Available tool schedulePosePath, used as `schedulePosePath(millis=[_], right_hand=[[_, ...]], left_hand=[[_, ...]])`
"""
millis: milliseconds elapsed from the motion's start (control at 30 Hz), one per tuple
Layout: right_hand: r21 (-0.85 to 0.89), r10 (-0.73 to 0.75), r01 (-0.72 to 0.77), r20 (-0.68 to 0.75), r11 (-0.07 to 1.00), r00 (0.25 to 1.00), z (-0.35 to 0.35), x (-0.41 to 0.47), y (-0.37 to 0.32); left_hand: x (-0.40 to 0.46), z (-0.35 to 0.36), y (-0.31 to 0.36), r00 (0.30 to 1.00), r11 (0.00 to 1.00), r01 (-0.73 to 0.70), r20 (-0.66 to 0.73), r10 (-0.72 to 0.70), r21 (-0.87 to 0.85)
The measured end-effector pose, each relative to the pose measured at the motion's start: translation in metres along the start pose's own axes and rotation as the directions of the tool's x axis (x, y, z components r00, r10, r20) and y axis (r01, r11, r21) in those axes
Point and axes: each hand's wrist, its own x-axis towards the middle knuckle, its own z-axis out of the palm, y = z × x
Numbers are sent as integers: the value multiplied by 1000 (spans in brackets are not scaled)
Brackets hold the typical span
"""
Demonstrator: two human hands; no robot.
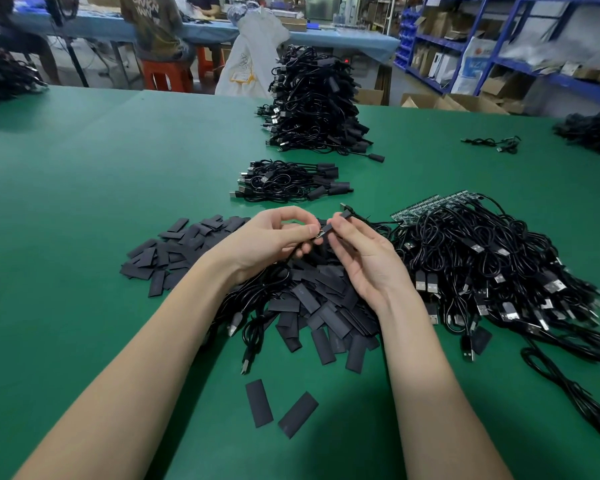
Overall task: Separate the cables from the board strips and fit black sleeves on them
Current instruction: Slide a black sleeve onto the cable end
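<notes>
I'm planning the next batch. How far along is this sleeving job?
Done: a tall stack and a small pile of sleeved cables sit farther back. In hand: the left hand pinches a cable end while the right hand holds a sleeve at it. Left: a big heap of cables on board strips and many loose sleeves. Seemingly past halfway.

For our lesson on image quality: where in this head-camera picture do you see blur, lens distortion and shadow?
Head view: motion blur smears the shelving at top right and the cable ends at right; the wide lens bows the green table edge; soft shadows lie beneath both forearms; the left hand and right hand are fairly sharp.
</notes>
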Motion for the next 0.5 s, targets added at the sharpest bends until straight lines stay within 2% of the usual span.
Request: schedulePosePath(millis=[167,500], right_hand=[[64,-36,41,-79,997,996,-2,0,1],[52,-30,34,-84,998,996,6,-2,3]], left_hand=[[0,2,0,993,966,-88,-60,105,242],[-1,5,-1,964,935,-182,-133,231,304]])
